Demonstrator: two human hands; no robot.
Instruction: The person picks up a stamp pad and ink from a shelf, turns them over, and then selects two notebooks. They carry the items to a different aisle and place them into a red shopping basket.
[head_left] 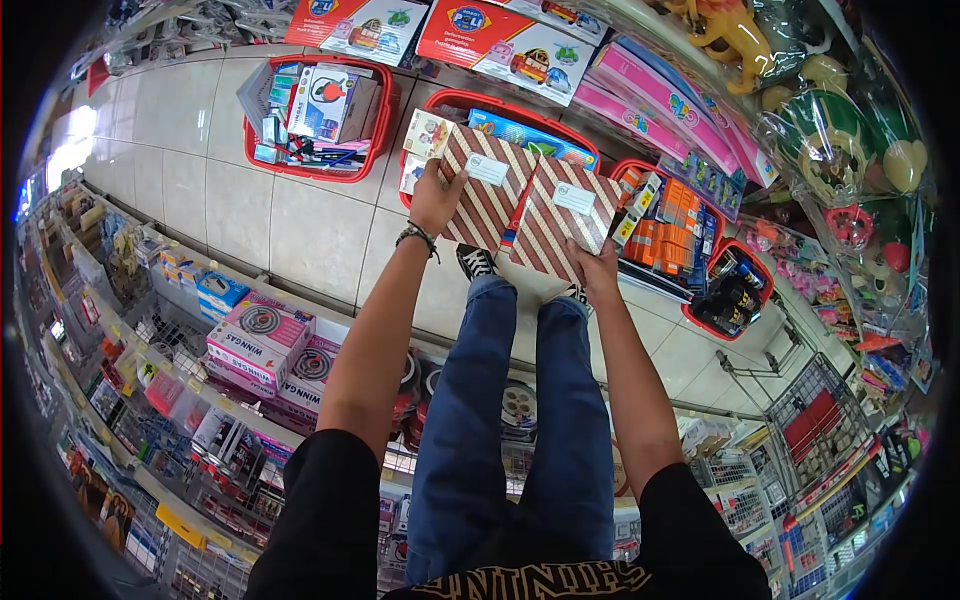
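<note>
Both my arms reach forward over my legs in blue jeans. My left hand, with a beaded bracelet on the wrist, grips a flat box wrapped in brown-and-white striped paper by its left edge. My right hand holds a second striped wrapped box from its lower edge. The two boxes sit side by side, touching, each with a small white label on top. They hover above a red basket of boxed toys on the tiled floor.
A red basket with boxed toys stands at the back left, and two more red baskets at the right. Toy boxes line the shelf ahead. Pink boxes sit on wire racks at the left. A wire cart is at the right.
</note>
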